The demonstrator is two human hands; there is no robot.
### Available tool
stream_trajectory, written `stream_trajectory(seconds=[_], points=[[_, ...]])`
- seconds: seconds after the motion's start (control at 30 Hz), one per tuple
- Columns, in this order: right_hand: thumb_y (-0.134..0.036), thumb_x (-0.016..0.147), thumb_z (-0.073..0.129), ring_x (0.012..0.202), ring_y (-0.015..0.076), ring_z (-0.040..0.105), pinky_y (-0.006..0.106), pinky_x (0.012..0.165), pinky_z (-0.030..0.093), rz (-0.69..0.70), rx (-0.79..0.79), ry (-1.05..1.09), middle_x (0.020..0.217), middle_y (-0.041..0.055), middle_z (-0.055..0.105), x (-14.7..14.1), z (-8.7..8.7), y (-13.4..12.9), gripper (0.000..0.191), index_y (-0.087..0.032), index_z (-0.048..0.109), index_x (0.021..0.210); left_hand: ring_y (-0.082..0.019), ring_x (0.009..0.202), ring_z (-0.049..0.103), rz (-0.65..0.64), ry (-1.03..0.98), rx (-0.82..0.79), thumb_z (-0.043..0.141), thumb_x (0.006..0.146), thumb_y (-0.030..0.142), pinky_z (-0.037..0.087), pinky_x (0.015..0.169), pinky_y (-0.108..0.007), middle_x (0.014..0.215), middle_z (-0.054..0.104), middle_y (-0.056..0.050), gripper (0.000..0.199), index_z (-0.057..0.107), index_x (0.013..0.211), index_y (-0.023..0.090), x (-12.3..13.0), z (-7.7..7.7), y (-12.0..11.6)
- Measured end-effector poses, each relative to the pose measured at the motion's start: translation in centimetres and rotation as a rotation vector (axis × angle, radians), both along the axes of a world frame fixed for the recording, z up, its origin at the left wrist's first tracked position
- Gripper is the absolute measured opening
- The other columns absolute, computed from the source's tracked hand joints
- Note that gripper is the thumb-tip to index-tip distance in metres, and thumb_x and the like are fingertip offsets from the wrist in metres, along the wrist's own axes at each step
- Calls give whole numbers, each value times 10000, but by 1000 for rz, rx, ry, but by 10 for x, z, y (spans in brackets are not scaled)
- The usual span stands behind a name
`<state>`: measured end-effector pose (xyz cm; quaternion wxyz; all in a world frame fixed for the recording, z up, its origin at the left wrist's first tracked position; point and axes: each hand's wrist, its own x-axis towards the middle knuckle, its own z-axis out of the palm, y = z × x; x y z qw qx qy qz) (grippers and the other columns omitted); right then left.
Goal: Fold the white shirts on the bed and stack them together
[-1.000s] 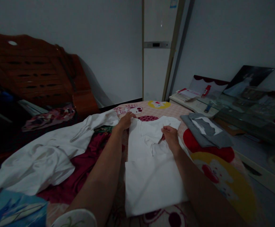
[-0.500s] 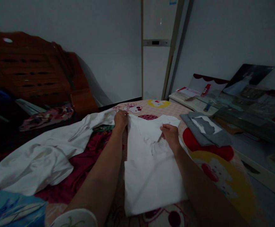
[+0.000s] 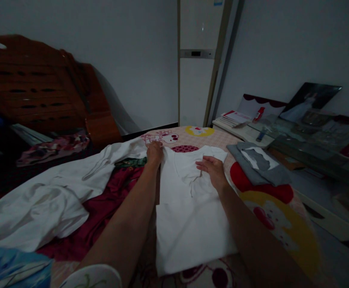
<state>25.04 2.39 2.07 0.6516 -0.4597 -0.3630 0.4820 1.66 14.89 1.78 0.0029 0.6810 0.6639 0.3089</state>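
A white shirt [image 3: 192, 228] lies on the patterned bedspread, its lower part folded up over itself and its neckline at the far end. At the shirt's far left corner, my left hand [image 3: 154, 154] is closed with its fingers on the edge of the fabric. My right hand [image 3: 213, 170] rests over the front just below the neckline, fingers stretched out and slightly apart. Some creases and a thin drawn line of cloth show beneath its fingertips.
To the left lie another white garment [image 3: 57, 196], dark red cloth [image 3: 111, 204] and a blue printed item [image 3: 15, 266]. A folded grey garment [image 3: 255, 162] sits at right, beside a glass-topped cabinet [image 3: 306, 138]. A wooden bench [image 3: 39, 92] stands at back left.
My right hand has let go of the neckline cloth and shifted slightly left, its fingers now stretched out. The neckline lies flatter. My left hand stays at the corner.
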Motion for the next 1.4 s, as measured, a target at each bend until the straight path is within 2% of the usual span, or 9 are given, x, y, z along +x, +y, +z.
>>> stream_trajectory(seconds=[0.1, 0.17, 0.33, 0.47, 0.57, 0.77, 0.97, 1.13, 1.4], points=[[-277, 619, 779, 795, 217, 726, 361, 758, 602, 36, 1, -15, 757, 41, 701, -1, -4, 1, 290, -154, 632, 837, -212, 944, 662, -173, -101, 19, 496, 834, 139, 482, 897, -315, 1039, 708, -112, 301, 703, 1052, 137, 13, 17, -4], [-304, 617, 775, 844, 222, 721, 376, 806, 583, 46, 5, -53, 808, 53, 724, -1, -8, 3, 325, -153, 653, 879, -166, 712, 668, -401, -186, -129, 513, 836, 187, 508, 739, -275, 796, 722, -54, 243, 723, 950, 146, 27, 23, -9], [-310, 662, 703, 917, 218, 702, 353, 838, 546, 7, 60, -281, 968, 89, 750, 3, -12, 5, 386, -158, 698, 1016, -135, 607, 630, -776, -167, -301, 559, 776, 202, 474, 623, -222, 666, 714, -20, 184, 733, 802, 150, 64, 8, -24], [-240, 713, 616, 759, 204, 691, 308, 709, 545, -71, 101, -656, 808, 53, 742, 8, -1, -3, 196, -187, 736, 859, -164, 751, 661, -782, -126, -219, 562, 765, 190, 480, 680, -233, 824, 758, -40, 200, 743, 842, 161, 73, -7, -28], [-157, 719, 576, 718, 208, 681, 294, 679, 518, 114, 66, -997, 721, 48, 726, 10, 8, -13, 163, -188, 735, 745, -172, 754, 665, -771, -113, -221, 559, 771, 188, 475, 679, -236, 825, 756, -48, 205, 744, 854, 157, 72, -8, -27], [-136, 785, 542, 1001, 230, 668, 302, 861, 460, 273, 72, -1583, 1046, 83, 746, 3, 8, -28, 366, -218, 729, 1088, -160, 711, 651, -751, -123, -255, 579, 747, 170, 477, 687, -235, 812, 750, -33, 172, 736, 816, 160, 73, -7, -26], [-147, 792, 539, 934, 219, 674, 271, 787, 447, 292, 11, -1562, 976, 91, 753, 3, 26, -28, 284, -186, 752, 976, -169, 704, 642, -697, -54, -197, 570, 733, 127, 463, 665, -252, 793, 738, -45, 185, 727, 823, 162, 77, -9, -27], [-130, 699, 611, 826, 195, 662, 243, 680, 428, 476, -62, -1558, 921, 84, 747, 13, 47, -32, 232, -167, 760, 873, -171, 737, 647, -678, -68, -206, 600, 742, 158, 471, 684, -251, 813, 733, -40, 162, 724, 846, 165, 78, -10, -27], [-212, 690, 677, 709, 166, 653, 217, 585, 412, 688, -192, -1571, 801, 75, 725, 8, 41, -35, 120, -152, 726, 783, -178, 790, 649, -687, 30, -176, 629, 764, 167, 482, 751, -268, 864, 718, -54, 163, 719, 900, 151, 77, -8, -29]])
